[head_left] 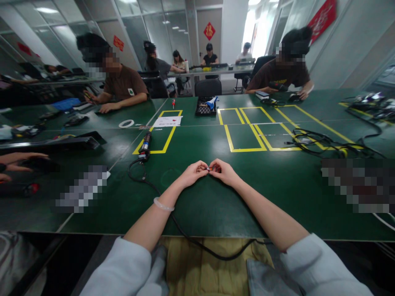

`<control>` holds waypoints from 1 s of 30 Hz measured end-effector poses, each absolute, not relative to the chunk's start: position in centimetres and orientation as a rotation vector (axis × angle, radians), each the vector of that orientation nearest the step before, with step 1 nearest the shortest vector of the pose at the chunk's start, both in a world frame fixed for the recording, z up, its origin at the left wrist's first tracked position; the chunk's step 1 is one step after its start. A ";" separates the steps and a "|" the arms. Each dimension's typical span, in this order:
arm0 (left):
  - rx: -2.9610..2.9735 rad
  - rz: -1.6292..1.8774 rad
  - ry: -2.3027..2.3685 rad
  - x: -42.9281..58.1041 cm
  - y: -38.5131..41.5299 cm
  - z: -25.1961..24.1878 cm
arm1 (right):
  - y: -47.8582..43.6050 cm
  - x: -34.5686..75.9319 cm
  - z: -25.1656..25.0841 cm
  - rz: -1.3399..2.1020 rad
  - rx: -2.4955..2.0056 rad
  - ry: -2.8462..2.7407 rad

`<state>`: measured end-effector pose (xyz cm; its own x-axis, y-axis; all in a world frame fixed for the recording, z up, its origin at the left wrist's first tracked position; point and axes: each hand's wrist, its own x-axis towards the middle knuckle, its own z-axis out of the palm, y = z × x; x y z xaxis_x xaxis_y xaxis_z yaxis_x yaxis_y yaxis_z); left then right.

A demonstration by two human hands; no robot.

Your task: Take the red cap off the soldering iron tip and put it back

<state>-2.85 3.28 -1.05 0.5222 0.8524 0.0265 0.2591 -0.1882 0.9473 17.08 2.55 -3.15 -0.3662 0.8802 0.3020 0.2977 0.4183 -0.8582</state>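
Observation:
My left hand [195, 173] and my right hand [224, 172] meet over the green table [210, 205], their fingertips pinched together. Between them is a small part [209, 169] with dark and orange bits; it is too small to name, and the fingers cover most of it. Both hands appear closed on it. To the left of my hands lies a cylindrical tool [145, 144], dark with a blue band, with a black cable [151, 183] running from it over the table edge. A pale bangle [163, 204] circles my left wrist.
Ahead sits a black tray [202, 107] with a blue-and-white item [212, 102] on it. A white paper [168, 121], a tape roll [126, 123] and a small red screwdriver [173, 103] lie left. Coiled black cables [321, 142] lie right. Several people work around the tables.

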 end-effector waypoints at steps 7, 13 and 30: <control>1.707 0.687 0.947 -2.9 3.3 -1.0 | 2.4 17.1 -2.9 0.962 -0.956 -1.866; 1.787 0.742 0.960 -2.7 3.1 -1.1 | 2.5 17.1 -2.9 1.033 -1.026 -1.804; 2.090 0.728 1.073 -2.5 2.3 -0.5 | 2.3 17.0 -2.6 0.998 -1.016 -1.829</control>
<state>-2.52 2.35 -0.55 0.5062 0.8451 0.1716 0.4723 -0.4382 0.7648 16.99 2.30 -2.65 -0.3571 0.8967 0.2616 0.2652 0.3659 -0.8920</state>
